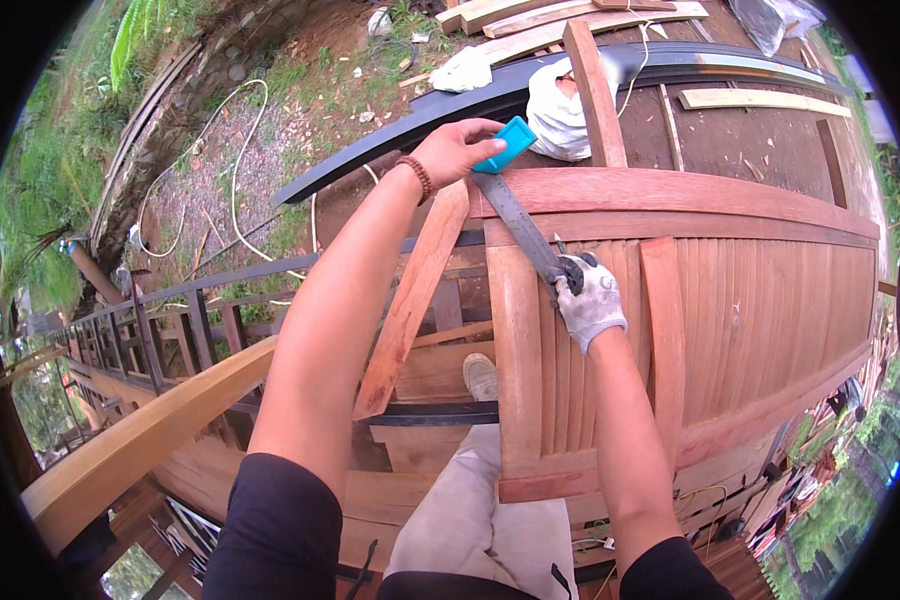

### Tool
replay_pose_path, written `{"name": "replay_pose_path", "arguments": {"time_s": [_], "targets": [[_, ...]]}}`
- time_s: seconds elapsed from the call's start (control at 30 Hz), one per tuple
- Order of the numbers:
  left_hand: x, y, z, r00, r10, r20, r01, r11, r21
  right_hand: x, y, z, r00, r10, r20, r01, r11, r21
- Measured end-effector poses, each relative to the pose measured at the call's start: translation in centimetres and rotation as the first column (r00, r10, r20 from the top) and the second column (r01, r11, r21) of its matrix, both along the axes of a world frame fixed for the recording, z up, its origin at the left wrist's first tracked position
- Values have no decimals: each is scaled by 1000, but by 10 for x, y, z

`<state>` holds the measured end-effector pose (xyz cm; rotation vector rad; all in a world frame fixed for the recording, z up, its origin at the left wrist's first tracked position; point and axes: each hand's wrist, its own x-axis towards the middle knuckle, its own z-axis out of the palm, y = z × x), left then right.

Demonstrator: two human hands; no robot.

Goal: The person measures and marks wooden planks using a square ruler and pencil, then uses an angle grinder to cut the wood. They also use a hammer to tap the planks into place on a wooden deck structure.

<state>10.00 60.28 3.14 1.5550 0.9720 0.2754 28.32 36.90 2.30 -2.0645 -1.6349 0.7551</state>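
Observation:
My left hand, bare with a beaded bracelet at the wrist, grips the turquoise handle of a try square. Its steel blade runs diagonally down across a large reddish wooden louvered door lying flat. My right hand, in a white glove with dark fingertips, pinches a pencil at the blade's lower end, on the door's left stile. A loose reddish plank leans beside the door under my left forearm.
A narrow upright batten stands behind the door near a white bag. A dark curved metal rail arcs past the far edge. Light planks lie at the top. A wooden handrail and railing run lower left. My shoe shows below.

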Motion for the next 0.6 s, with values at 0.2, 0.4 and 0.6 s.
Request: {"name": "replay_pose_path", "arguments": {"time_s": [0.2, 0.4, 0.6], "targets": [[9, 10, -40, 980, 115, -164, -129, 989, -78, -9, -4, -9, 985, -148, 84, 133, 977, 165], [13, 18, -56, 989, 115, -90, -138, 934, -329, -7, -21, -33, 973, -126, 192, 56, 941, 333], [13, 18, -49, 996, 77, -44, -89, 898, -431, 4, -25, -36, 967, -169, 192, 96, 936, 338]]}}
